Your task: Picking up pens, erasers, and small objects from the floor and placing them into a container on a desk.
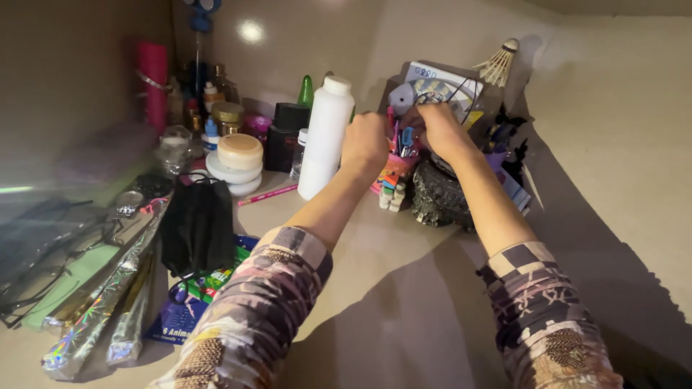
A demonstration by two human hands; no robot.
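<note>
Pens (401, 138) stand in a pink cup (398, 164) on the tabletop (404, 288), so they stay up. Left hand (365, 141) is closed tight beside the cup. Right hand (438, 128) pinches something among the pens, near a white bottle (324, 137).

A home, likely a bedroom dressing corner: the beige counter (404, 288) is crowded with cream jars (239, 151), a white powder bottle (326, 137), small cosmetic bottles (210, 97), a pen cup (400, 162) and a shuttlecock (499, 66).
</note>
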